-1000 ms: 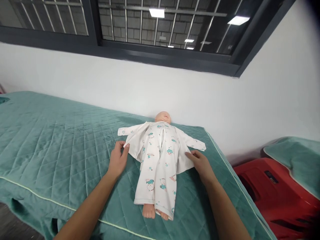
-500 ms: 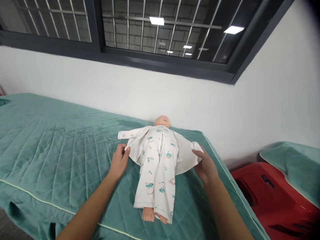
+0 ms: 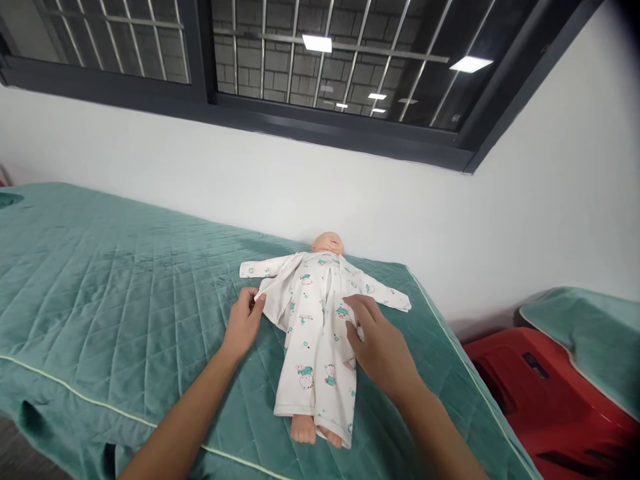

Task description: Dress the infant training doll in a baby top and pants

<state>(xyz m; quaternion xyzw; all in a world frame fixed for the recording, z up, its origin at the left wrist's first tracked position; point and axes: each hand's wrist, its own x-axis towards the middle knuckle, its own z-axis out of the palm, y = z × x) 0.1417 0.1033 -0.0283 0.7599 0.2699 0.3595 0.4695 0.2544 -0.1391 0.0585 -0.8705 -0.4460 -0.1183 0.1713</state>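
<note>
A baby doll [image 3: 328,242] lies on its back on the green quilted cover, head toward the wall and bare feet toward me. It wears white printed trousers [image 3: 300,360] and a white long-sleeved shirt [image 3: 275,303] whose front is open on the left side. Both sleeves spread outward. My left hand [image 3: 245,323] is closed, pinching the edge of the left shirt flap between thumb and fingers. Over the right side of the doll's body, my right hand [image 3: 383,343] has its thumb and fingers apart, touching the printed cloth. The right flap's edge is hidden beneath that hand.
The green quilted cover [image 3: 125,293] spreads widely to the left and drops at the front edge. A white wall [image 3: 225,173] and a dark-framed barred window [image 3: 320,127] stand behind. At the right is a red plastic stool [image 3: 545,400] with green cloth [image 3: 590,333] on it.
My right hand has moved left and inward, bringing the right shirt flap over the doll's front. The right sleeve now shows, stretched outward. My left hand still pinches the left flap.
</note>
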